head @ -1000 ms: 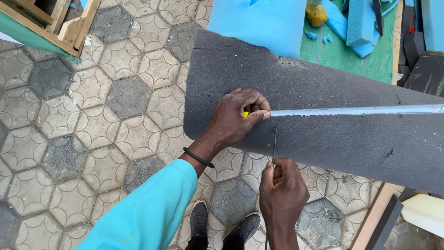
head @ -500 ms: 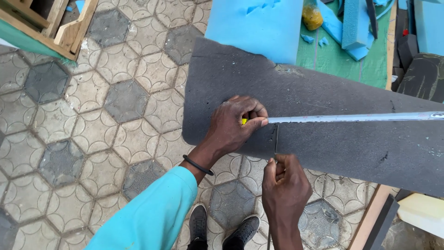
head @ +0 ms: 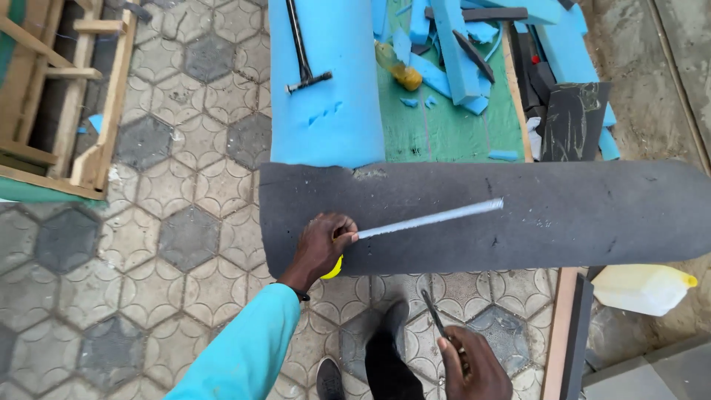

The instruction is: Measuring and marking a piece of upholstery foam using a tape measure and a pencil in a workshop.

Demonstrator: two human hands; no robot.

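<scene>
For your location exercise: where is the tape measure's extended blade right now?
In the head view, the tape blade lies slanting across the dark grey foam sheet, running right from the left hand, just below the blue foam slab.

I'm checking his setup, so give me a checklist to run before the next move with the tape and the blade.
1. Left hand grips the yellow tape measure case: ok.
2. Tape blade lies flat across the dark grey foam sheet: ok.
3. Tape's far end hooked on an edge: not ok, it ends mid-sheet.
4. Right hand holds a thin dark tool, off the sheet: ok.
5. Tool's edge or tip condition: cannot tell.
6. Feet clear below the sheet: not ok, a shoe sits just under its edge.
</scene>
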